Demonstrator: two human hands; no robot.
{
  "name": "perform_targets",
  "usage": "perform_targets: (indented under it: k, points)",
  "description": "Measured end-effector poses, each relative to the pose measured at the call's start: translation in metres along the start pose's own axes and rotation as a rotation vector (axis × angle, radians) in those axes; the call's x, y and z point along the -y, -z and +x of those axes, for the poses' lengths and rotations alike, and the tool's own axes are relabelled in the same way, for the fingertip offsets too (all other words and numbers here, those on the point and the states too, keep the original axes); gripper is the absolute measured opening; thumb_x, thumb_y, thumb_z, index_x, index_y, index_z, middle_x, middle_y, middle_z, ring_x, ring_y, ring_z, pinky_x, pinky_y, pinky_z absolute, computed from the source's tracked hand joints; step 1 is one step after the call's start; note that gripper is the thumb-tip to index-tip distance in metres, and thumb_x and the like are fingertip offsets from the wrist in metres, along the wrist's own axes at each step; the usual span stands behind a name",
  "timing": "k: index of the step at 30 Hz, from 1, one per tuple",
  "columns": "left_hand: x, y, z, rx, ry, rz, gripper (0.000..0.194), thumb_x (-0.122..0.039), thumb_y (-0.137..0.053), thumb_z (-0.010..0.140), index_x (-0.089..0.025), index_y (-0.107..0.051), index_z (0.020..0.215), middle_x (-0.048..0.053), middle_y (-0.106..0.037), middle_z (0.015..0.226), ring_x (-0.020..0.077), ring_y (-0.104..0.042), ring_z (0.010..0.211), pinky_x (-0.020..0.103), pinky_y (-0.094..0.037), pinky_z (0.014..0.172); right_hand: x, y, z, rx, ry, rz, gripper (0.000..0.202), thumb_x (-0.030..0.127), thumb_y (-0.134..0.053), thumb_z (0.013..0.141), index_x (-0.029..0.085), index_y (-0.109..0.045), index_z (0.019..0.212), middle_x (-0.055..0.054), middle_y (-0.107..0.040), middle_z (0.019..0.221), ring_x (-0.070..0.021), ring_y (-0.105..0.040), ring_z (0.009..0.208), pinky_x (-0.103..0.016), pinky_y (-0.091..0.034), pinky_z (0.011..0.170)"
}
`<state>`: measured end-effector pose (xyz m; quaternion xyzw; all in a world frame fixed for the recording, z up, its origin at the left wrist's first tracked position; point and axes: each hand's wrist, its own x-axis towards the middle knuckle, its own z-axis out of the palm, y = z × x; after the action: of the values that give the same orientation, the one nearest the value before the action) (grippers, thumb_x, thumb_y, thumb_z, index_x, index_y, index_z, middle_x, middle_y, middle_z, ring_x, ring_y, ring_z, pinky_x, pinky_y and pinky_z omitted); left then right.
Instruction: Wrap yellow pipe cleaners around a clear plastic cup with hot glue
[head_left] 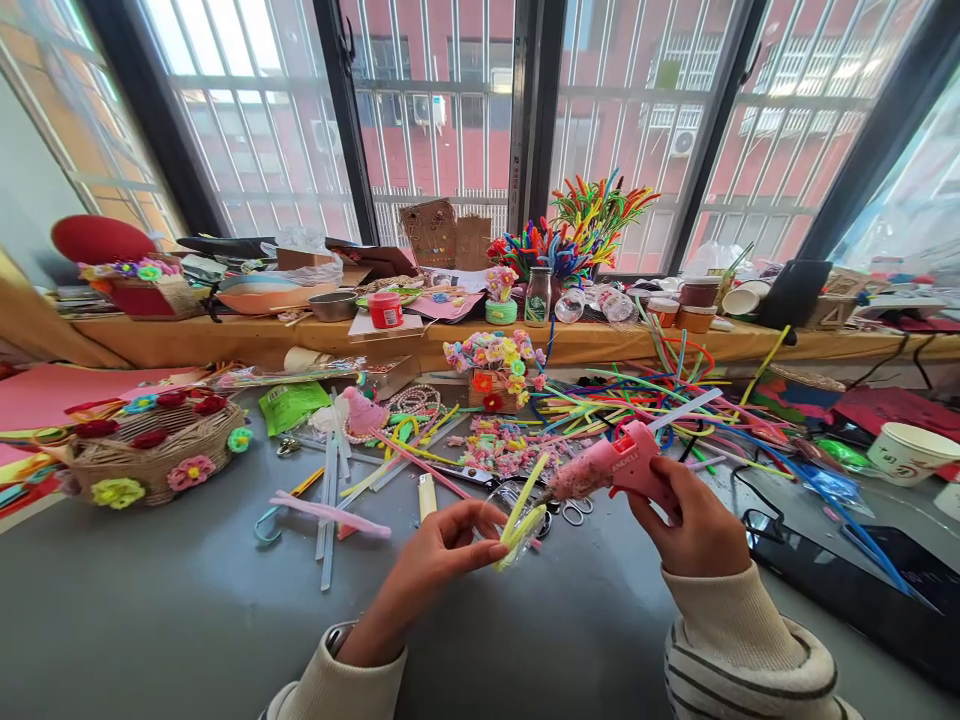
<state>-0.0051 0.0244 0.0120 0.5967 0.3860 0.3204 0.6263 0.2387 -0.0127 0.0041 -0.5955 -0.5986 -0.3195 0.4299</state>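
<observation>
Near the middle of the table, my left hand [454, 545] is closed, pinching a yellow pipe-cleaner piece [523, 520] by its lower end. A clear plastic piece lies around or behind the yellow piece; its shape is hard to make out. My right hand [694, 520] is wrapped round the handle of a pink hot glue gun [611, 468], which points left. A pale glue stick [686, 408] sticks out of the gun's back. The nozzle is close to the yellow piece; whether they touch cannot be seen.
Scissors [576, 512], a lighter [427, 496], glue sticks [328, 510] and small pink pieces lie beyond my hands. A flower-trimmed basket [161, 450] stands left. At right are a black device [840, 580] and a paper cup [911, 452]. Loose pipe cleaners [645, 395] lie behind the gun.
</observation>
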Motion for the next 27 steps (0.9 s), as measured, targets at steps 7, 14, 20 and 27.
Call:
perform_targets:
  k: [7, 14, 20, 27]
  points:
    - [0.0034, 0.0037, 0.0024, 0.022, 0.003, 0.037, 0.032, -0.037, -0.07, 0.055, -0.015, -0.06, 0.077, -0.001, -0.052, 0.069, 0.011, -0.044, 0.064, 0.023, -0.032, 0.058, -0.001, 0.0006, -0.0012, 0.03, -0.05, 0.019, 0.027, 0.039, -0.044, 0.078, 0.015, -0.054, 0.086, -0.006, -0.062, 0.069, -0.0146, -0.053, 0.049, -0.026, -0.041, 0.046]
    - [0.0028, 0.0024, 0.0018, 0.033, -0.031, 0.024, 0.029, -0.035, -0.069, 0.057, -0.015, -0.061, 0.076, 0.001, -0.055, 0.07, 0.0124, -0.046, 0.067, 0.023, -0.034, 0.06, -0.0016, -0.0008, -0.0023, 0.038, -0.104, 0.046, 0.027, 0.04, -0.045, 0.076, 0.017, -0.055, 0.086, -0.006, -0.062, 0.07, -0.0151, -0.054, 0.051, -0.027, -0.042, 0.046]
    - [0.0011, 0.0029, 0.0002, 0.029, -0.026, 0.06, 0.028, -0.035, -0.068, 0.058, -0.015, -0.061, 0.076, 0.0, -0.054, 0.071, 0.0115, -0.044, 0.064, 0.023, -0.033, 0.058, -0.0009, 0.0005, -0.0017, 0.035, -0.083, 0.024, 0.026, 0.039, -0.043, 0.078, 0.016, -0.054, 0.086, -0.006, -0.062, 0.071, -0.0143, -0.053, 0.049, -0.027, -0.041, 0.046]
    - [0.0006, 0.0023, 0.0003, 0.026, -0.035, 0.04, 0.028, -0.036, -0.068, 0.057, -0.016, -0.06, 0.076, -0.002, -0.051, 0.066, 0.0109, -0.044, 0.063, 0.022, -0.031, 0.057, -0.0003, 0.0019, -0.0007, 0.023, -0.091, 0.021, 0.03, 0.042, -0.04, 0.08, 0.016, -0.054, 0.085, -0.006, -0.063, 0.072, -0.0162, -0.057, 0.056, -0.028, -0.043, 0.05]
